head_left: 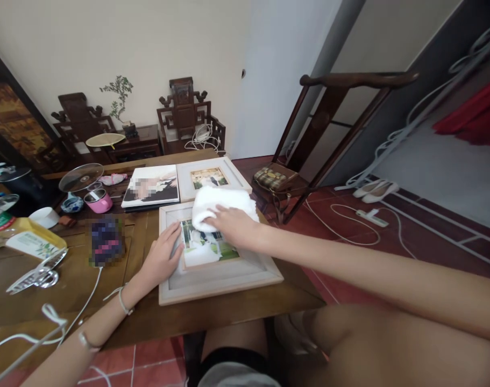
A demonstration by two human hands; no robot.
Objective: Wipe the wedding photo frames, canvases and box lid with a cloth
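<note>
A pale wooden photo frame (224, 279) lies flat on the low wooden table (107, 301) in front of me. My left hand (162, 258) rests flat on the frame's left side, fingers stretched out. My right hand (232, 226) presses a folded white cloth (222, 204) onto the upper part of the picture, fingers laid over the cloth. A second pale frame (212, 177) and a frameless photo print (151, 185) lie just beyond, side by side.
On the table's left stand a pink cup (99, 201), a blue-and-white bowl (72, 204), a white bowl (45, 216), a yellow packet (35, 242), a blurred dark object (106, 242) and white cables (47, 322). A dark wooden rack (329, 123) stands to the right on the red tile floor.
</note>
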